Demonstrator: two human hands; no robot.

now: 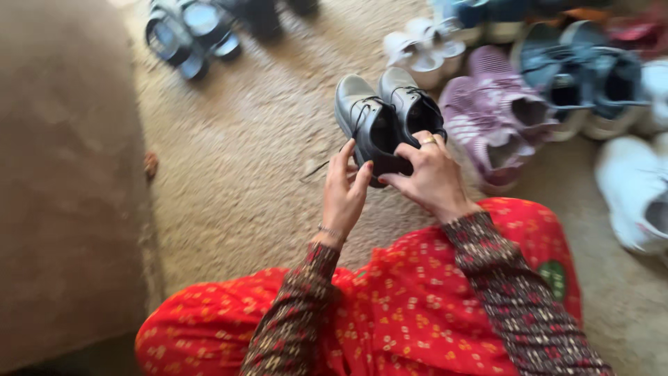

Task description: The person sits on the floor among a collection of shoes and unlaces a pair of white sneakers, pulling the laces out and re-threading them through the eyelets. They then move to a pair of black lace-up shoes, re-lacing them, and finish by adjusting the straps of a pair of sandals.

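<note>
Right hand (430,174) grips the pair of dark lace-up shoes (386,118) by their heels — fingers closed, keeping both together. Left hand (344,191), half open, steadies the near shoe's side above the carpet (243,153).

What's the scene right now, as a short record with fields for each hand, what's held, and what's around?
left hand: fingertips at the heel of the grey shoes, open, not clearly gripping
right hand: holds the grey shoes at their heels, ring on one finger
grey shoes: a laced pair, side by side, lifted above the carpet, toes pointing away
carpet: beige
pink shoes: on the carpet just right of the held pair
blue shoes: further right
white shoe: at right edge
sandals: top left
</note>
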